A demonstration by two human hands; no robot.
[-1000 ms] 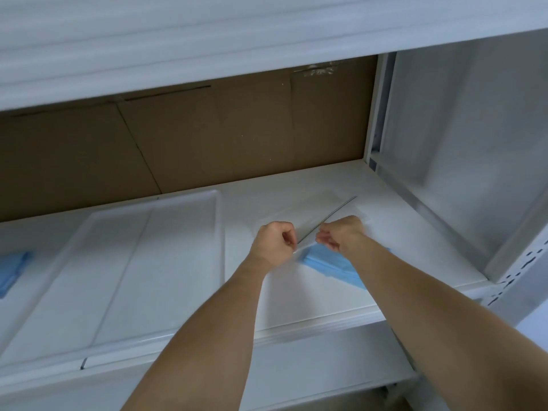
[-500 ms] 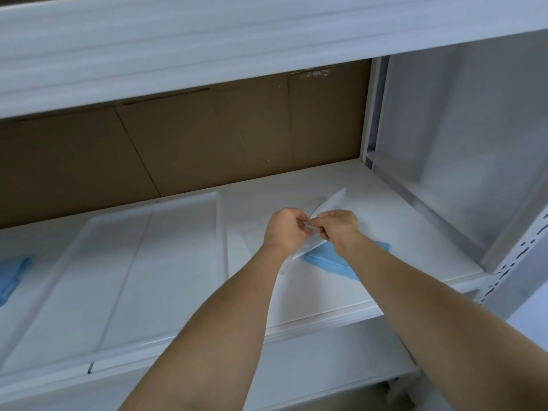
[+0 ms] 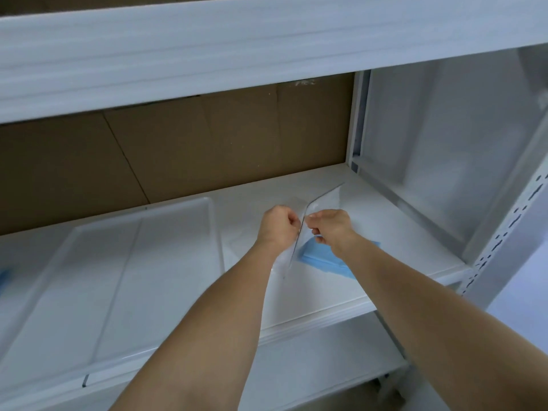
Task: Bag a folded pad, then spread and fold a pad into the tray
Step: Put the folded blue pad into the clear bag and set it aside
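Pad (image 3: pixel 321 258) — blue and folded — lies flat on the white shelf (image 3: pixel 400 241), just beneath the right hand (image 3: pixel 330 225) and partly hidden by that wrist. Only the head view shows this moment.

Above the pad, both hands hold a clear plastic bag (image 3: pixel 320 204) up off the shelf. The left hand (image 3: pixel 278 222) is clenched on one edge of the bag's mouth, the right hand pinches the opposite edge, and the two are close together with the film between them. The bag stands nearly on edge: its far end rises toward the back right, its near end hangs down by the left wrist. Nothing can be seen inside it; the pad is outside, under it.

To the left sits a wide, shallow white tray (image 3: pixel 215 232), its right rim near the left forearm; its floor shows nothing in it. At the far left edge of the frame a scrap of something blue (image 3: pixel 3 275) lies beside the tray — too little of it shows to say what it is.

No writing or label can be read anywhere. Brown cardboard (image 3: pixel 178 149) backs the shelf, an upper shelf (image 3: pixel 237 48) crosses overhead, and a perforated white upright (image 3: pixel 504 247) stands at the right.
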